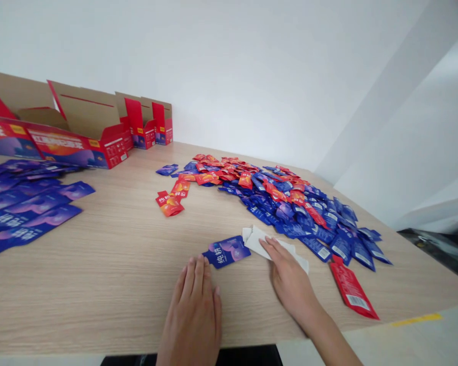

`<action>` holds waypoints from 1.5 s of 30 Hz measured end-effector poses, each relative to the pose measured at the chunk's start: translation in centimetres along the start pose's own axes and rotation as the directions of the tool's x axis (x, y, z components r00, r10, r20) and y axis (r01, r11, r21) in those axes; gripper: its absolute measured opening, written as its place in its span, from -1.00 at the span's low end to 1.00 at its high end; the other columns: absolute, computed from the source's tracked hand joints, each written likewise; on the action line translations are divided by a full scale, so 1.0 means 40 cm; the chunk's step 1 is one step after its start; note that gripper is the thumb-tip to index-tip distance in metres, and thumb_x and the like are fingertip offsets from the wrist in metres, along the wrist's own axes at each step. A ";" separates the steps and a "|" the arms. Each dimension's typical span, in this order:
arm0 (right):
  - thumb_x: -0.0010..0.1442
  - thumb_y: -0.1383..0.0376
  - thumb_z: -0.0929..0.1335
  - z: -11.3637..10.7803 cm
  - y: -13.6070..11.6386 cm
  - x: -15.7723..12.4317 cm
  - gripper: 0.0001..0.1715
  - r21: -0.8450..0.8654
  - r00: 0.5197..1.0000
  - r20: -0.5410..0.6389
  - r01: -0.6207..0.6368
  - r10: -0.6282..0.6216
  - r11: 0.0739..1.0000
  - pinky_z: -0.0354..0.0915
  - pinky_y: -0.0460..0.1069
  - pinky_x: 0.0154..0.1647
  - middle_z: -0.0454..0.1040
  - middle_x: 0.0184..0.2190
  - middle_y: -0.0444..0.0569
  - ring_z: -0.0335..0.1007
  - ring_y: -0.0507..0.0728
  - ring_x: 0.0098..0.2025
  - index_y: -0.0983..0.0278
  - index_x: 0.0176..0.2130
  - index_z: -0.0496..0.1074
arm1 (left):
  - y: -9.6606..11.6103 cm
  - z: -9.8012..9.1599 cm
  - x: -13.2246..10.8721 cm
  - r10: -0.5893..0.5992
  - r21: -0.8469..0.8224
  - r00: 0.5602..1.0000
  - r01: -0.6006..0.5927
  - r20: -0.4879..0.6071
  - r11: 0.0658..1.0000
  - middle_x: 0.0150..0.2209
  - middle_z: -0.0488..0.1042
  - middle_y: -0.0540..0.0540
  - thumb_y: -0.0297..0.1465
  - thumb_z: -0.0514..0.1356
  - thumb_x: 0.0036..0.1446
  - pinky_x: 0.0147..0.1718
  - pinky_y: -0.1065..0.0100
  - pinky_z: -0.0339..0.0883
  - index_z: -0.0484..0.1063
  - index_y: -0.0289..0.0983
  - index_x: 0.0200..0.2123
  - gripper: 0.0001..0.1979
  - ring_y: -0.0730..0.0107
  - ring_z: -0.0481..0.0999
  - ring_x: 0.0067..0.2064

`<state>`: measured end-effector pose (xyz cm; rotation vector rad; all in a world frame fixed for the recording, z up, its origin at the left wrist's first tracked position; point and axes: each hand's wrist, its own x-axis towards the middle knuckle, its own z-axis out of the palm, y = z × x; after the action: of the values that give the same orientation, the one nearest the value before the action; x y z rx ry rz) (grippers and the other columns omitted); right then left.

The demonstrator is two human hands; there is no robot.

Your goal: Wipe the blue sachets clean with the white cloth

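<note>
A blue pouch (229, 251) with white lettering and a purple design lies flat on the table in front of me. My left hand (194, 300) rests at its narrow left end, fingers stretched out side by side and pressing down. To the right, my right hand (288, 277) holds a folded white tissue (261, 243) against the table. The tissue's left end meets the right edge of the blue pouch. A red pouch (353, 288), barcode side up, lies right of my right hand.
A heap of blue and red pouches (290, 203) spreads across the back right. Two small red pouches (170, 204) lie left of it. Rows of blue pouches (30, 213) are at the left. Open red cartons (76, 147) stand behind them along the wall. Yellow tape (418, 319) marks the right front edge.
</note>
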<state>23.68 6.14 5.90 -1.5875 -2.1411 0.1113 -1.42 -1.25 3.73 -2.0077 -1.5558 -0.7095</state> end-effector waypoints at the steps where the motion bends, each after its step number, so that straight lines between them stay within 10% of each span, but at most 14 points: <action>1: 0.23 0.61 0.15 -0.006 0.000 0.001 -0.17 0.029 1.000 -0.027 -0.007 0.008 1.000 0.18 0.29 0.48 0.36 0.39 0.10 0.27 0.22 0.43 0.24 0.37 0.38 | 0.000 -0.001 0.002 0.004 0.004 1.000 -0.004 -0.004 1.000 0.25 0.49 -0.45 -0.36 0.03 0.33 0.20 0.03 0.44 0.35 -0.57 0.25 -0.47 -0.03 0.49 0.28; 5: 0.29 0.58 0.14 0.009 -0.108 0.003 -0.17 0.213 0.987 -0.142 0.103 -0.073 0.972 0.15 0.27 0.49 0.31 0.43 -0.02 0.19 0.16 0.47 0.10 0.41 0.32 | -0.005 -0.001 0.006 0.045 0.015 0.998 -0.044 -0.038 0.999 0.21 0.52 -0.47 -0.36 0.03 0.32 0.16 0.00 0.46 0.39 -0.59 0.20 -0.49 -0.08 0.50 0.26; 10: 0.17 0.63 0.20 0.049 -0.256 0.020 -0.11 0.212 0.943 0.087 0.298 -0.322 0.931 0.08 0.20 0.53 0.25 0.47 -0.03 0.09 0.14 0.51 0.19 0.38 0.36 | -0.015 0.004 0.000 0.096 -0.007 0.995 -0.096 0.021 0.995 0.07 0.62 -0.37 -0.46 -0.01 0.29 0.18 -0.02 0.45 0.46 -0.49 0.13 -0.55 -0.03 0.56 0.18; 20: 0.15 0.69 0.16 -0.009 -0.042 0.036 -0.13 -0.026 0.999 0.026 -0.042 0.043 0.999 0.18 0.26 0.47 0.35 0.40 0.18 0.25 0.24 0.44 0.30 0.35 0.41 | -0.008 0.033 -0.024 0.027 -0.051 1.000 -0.027 0.007 0.998 0.28 0.45 -0.46 -0.37 -0.05 0.34 0.25 -0.05 0.39 0.33 -0.57 0.26 -0.46 -0.11 0.40 0.35; 25: 0.23 0.65 0.12 -0.004 -0.148 0.023 -0.12 0.198 0.994 -0.058 0.105 -0.096 0.975 0.19 0.20 0.48 0.35 0.41 -0.02 0.22 0.12 0.45 0.13 0.37 0.38 | -0.021 0.015 -0.013 0.103 -0.003 0.995 -0.103 -0.007 0.995 0.23 0.48 -0.51 -0.38 -0.02 0.32 0.19 -0.06 0.44 0.38 -0.58 0.21 -0.48 -0.16 0.46 0.29; 30: 0.22 0.61 0.23 0.034 -0.269 0.026 -0.17 0.250 0.926 0.126 0.316 -0.355 0.915 0.07 0.15 0.54 0.28 0.45 -0.02 0.11 0.14 0.50 0.20 0.39 0.35 | -0.033 -0.011 0.009 0.185 -0.011 0.979 -0.185 0.081 0.983 0.05 0.62 -0.34 -0.47 -0.02 0.29 0.10 -0.05 0.50 0.50 -0.40 0.06 -0.60 -0.04 0.60 0.11; 40: 0.12 0.68 0.17 -0.020 -0.029 0.036 -0.11 -0.020 0.998 0.051 -0.040 0.041 0.999 0.19 0.28 0.47 0.34 0.40 0.18 0.27 0.27 0.43 0.30 0.34 0.43 | -0.009 0.028 -0.016 0.057 0.014 0.998 -0.057 -0.032 0.998 0.25 0.49 -0.43 -0.38 -0.01 0.33 0.22 0.00 0.40 0.37 -0.56 0.22 -0.49 -0.07 0.44 0.31; 45: 0.25 0.61 0.13 -0.008 -0.102 0.020 -0.17 0.235 0.995 -0.076 0.085 -0.068 0.968 0.20 0.21 0.48 0.41 0.37 -0.04 0.29 0.12 0.42 0.13 0.33 0.43 | -0.012 0.019 -0.005 0.058 0.012 0.997 -0.058 -0.055 0.998 0.23 0.51 -0.45 -0.37 0.02 0.32 0.21 0.02 0.37 0.38 -0.57 0.21 -0.49 -0.06 0.46 0.29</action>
<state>20.04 5.48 7.79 -1.3514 -2.0483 0.2747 -1.84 -0.78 3.07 -2.0002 -1.4605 -0.7266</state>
